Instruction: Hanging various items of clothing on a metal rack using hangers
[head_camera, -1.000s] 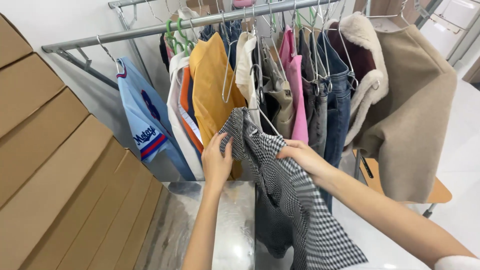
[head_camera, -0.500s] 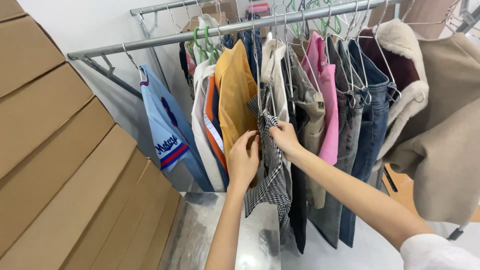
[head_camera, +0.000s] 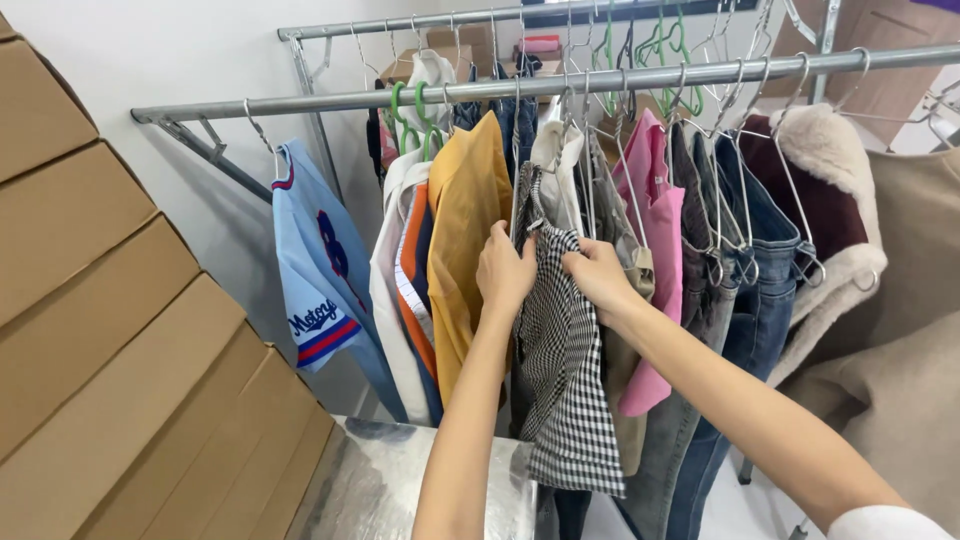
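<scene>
Pinching checked garment (head_camera: 565, 370) w/ both hands, L (head_camera: 503, 272) R (head_camera: 594, 275), raised nearer rail (head_camera: 420, 92) now

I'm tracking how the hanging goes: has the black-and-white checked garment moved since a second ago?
Yes. The checked garment has gone up and in toward the metal rail; it now hangs among the other clothes, with the left hand and right hand gripping its top.
</scene>
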